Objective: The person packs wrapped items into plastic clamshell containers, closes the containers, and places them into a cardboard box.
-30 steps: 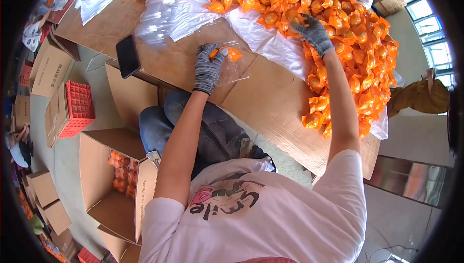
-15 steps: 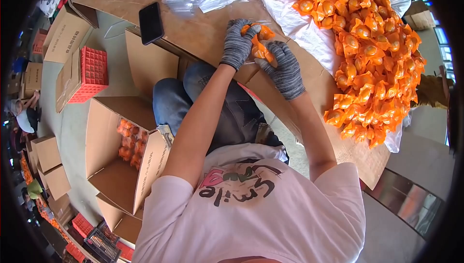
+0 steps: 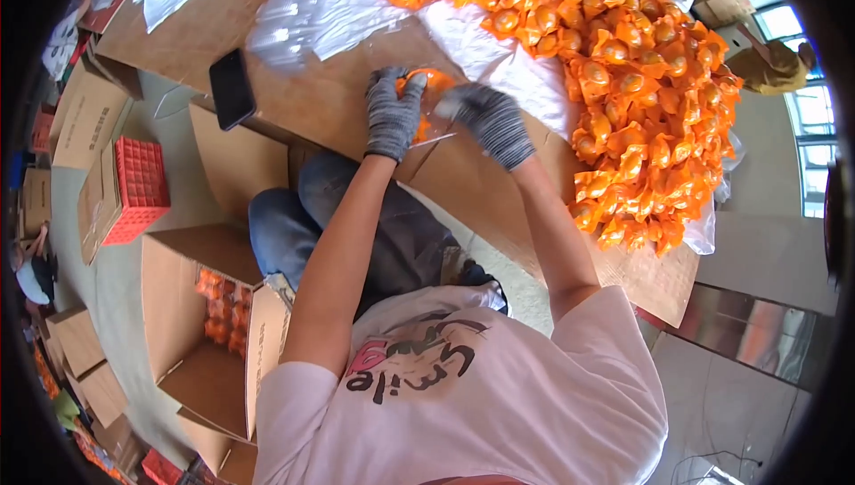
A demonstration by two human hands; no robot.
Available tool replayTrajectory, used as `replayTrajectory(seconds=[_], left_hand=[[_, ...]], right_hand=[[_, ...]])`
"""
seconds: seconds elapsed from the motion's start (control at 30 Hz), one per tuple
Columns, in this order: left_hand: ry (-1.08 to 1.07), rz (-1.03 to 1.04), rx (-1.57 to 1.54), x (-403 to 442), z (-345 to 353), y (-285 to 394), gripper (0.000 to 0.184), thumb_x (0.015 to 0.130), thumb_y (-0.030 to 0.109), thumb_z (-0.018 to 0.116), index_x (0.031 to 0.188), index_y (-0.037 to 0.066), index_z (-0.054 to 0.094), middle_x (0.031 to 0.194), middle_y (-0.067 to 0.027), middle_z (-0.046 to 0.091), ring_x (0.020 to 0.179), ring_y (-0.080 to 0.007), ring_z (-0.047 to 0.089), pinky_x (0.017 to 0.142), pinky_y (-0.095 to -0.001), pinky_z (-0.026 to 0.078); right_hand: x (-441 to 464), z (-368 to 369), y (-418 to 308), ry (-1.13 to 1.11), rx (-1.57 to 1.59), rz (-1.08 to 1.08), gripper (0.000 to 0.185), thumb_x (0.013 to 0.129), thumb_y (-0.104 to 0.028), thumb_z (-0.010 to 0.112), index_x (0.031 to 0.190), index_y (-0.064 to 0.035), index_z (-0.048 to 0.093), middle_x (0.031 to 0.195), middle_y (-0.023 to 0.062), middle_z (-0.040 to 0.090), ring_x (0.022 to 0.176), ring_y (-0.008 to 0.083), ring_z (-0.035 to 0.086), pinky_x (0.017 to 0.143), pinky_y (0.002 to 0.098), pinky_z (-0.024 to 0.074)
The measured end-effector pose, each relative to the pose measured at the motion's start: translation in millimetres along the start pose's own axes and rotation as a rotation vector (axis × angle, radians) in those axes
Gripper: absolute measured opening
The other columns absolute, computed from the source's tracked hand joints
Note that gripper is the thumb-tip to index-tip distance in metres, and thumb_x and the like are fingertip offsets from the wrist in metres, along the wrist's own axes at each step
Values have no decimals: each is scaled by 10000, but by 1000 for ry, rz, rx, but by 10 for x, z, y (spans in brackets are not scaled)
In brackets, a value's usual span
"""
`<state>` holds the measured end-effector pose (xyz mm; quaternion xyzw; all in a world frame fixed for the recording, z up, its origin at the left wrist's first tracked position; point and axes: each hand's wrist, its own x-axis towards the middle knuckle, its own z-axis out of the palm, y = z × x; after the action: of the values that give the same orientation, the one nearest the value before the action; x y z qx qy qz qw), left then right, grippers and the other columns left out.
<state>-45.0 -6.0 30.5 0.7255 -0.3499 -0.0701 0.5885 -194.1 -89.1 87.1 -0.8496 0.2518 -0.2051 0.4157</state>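
Observation:
My left hand (image 3: pixel 394 114), in a grey knit glove, is closed at an orange-wrapped packet (image 3: pixel 433 86) near the table's front edge. Its thumb lies over the orange film. A clear plastic edge shows below the packet; how it sits with the packet is hard to make out. Just right of it is my right hand (image 3: pixel 495 122), gloved alike, with its fingertips smeared by motion, so I cannot tell what they hold. A large heap of orange-wrapped round packets (image 3: pixel 623 84) covers the table's right and far side, partly on white plastic sheeting (image 3: pixel 525 71).
A black phone (image 3: pixel 232 89) lies at the table's left edge, near stacked clear plastic trays (image 3: pixel 289 17). Below left, an open cardboard box (image 3: pixel 200 383) holds orange packs. A red crate (image 3: pixel 140 184) stands on the floor. Another person (image 3: pixel 773 66) is at far right.
The view has shifted, so the table and heap sit further left. My right hand has come away from the packet to the right and is blurred; my left hand stays at the packet.

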Motion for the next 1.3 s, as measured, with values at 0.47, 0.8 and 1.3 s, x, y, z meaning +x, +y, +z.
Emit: replayTrajectory(seconds=[0.47, 0.8, 1.3], left_hand=[[12, -22, -57, -29, 9, -72, 259, 827, 218, 684, 933, 6, 580, 915, -134, 569, 847, -263, 566, 799, -356, 462], [4, -47, -78, -21, 35, -152, 249, 832, 194, 678, 935, -2, 565, 920, -140, 560, 851, -264, 561, 806, -364, 459], [-50, -101, -126, -12, 59, -228, 194, 884, 166, 622, 988, 16, 557, 937, -80, 576, 816, -158, 550, 772, -287, 474]], right_hand=[[1218, -1330, 693, 55, -1219, 105, 405, 772, -122, 627, 1163, -157, 532, 1149, 199, 495, 1005, 367, 570, 845, 442, 497], [1205, -1407, 677, 73, -1022, 5, 245, 860, -152, 528, 1105, -148, 538, 1139, 224, 529, 1055, 371, 568, 822, 456, 503], [116, -506, 139, 463, 19, -160, 455, 808, -166, 699, 1183, 9, 509, 1016, 124, 556, 879, 222, 553, 782, 306, 461]])
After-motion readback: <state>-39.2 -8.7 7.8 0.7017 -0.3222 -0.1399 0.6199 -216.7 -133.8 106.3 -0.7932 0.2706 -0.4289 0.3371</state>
